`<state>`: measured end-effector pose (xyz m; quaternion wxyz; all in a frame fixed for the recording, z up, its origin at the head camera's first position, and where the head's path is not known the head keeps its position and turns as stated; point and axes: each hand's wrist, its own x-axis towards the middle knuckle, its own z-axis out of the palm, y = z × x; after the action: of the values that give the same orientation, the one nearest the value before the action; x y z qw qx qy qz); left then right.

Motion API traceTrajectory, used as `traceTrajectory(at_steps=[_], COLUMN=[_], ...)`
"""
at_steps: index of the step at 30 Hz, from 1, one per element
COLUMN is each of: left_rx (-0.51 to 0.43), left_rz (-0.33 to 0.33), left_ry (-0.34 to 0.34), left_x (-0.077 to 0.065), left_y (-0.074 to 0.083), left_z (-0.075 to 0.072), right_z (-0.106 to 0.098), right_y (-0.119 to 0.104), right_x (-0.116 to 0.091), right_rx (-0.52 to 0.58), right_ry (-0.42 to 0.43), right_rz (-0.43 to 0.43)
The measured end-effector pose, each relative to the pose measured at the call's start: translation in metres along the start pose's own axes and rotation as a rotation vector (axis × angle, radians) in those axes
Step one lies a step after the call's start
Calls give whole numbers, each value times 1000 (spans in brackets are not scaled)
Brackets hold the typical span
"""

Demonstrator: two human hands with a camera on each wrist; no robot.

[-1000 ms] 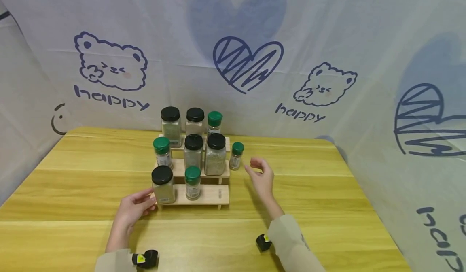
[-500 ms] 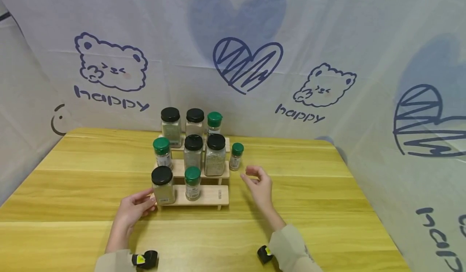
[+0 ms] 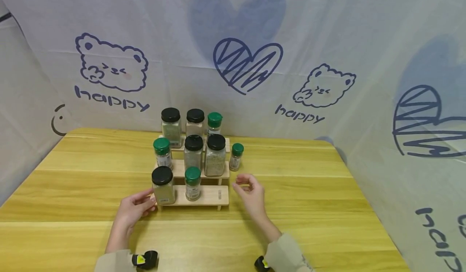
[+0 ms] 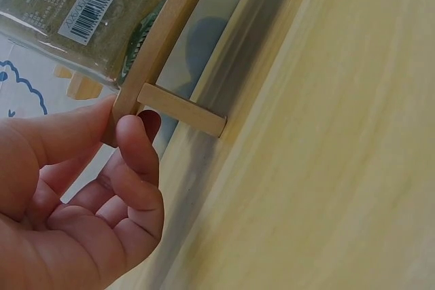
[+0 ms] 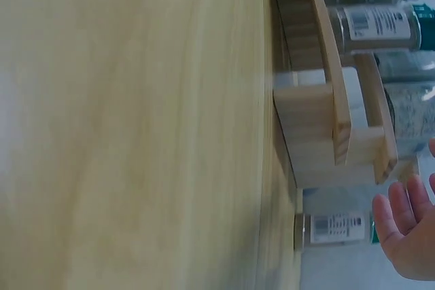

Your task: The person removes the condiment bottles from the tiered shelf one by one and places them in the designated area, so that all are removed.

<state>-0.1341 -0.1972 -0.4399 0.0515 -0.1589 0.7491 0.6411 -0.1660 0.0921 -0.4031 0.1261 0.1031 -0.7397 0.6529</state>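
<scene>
A three-tier wooden spice rack (image 3: 211,193) stands on the table, loaded with several spice jars. My left hand (image 3: 132,209) pinches the left end of its lowest shelf (image 4: 170,28), thumb and forefinger on either side of the board. Right beside that grip sits a black-lidded jar (image 3: 164,191), its barcode label facing out in the left wrist view. A green-capped jar (image 3: 193,187) shares the lowest shelf. Just off the rack's right end, my right hand (image 3: 251,195) hovers with loosely bent fingers and holds nothing; its fingertips (image 5: 386,219) show in the right wrist view.
A small green-capped jar (image 3: 236,158) stands on the table at the rack's right side. Black-lidded and green-capped jars fill the middle and top tiers, including a tall one (image 3: 215,156). Behind the wooden table (image 3: 309,207) hangs a printed cloth (image 3: 174,29).
My right hand has drawn back from beside the small green-capped jar, toward me and slightly left, near the lowest shelf's right end. My left hand and the rack have stayed put.
</scene>
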Motion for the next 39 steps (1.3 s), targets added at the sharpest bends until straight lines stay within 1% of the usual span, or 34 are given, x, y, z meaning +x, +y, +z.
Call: traceTrajectory(at_steps=[5, 14, 19, 27, 32, 39], left_rx=[0, 1, 2, 0, 8, 7], left_rz=[-1, -10, -12, -9, -7, -14], left_ry=[-1, -5, -6, -4, -1, -5], left_x=[0, -1, -1, 0, 0, 0], left_y=[0, 0, 0, 1, 1, 1], left_z=[0, 0, 0, 0, 0, 0], right_z=[8, 24, 34, 51, 60, 68], right_y=[-4, -10, -14, -16, -17, -24], right_x=[-4, -8, -8, -7, -7, -7], right_rx=[15, 78, 95, 121, 129, 109], right_ry=[-54, -120, -156, -210, -228, -234], right_rz=[-26, -12, -20, -107, -138, -122])
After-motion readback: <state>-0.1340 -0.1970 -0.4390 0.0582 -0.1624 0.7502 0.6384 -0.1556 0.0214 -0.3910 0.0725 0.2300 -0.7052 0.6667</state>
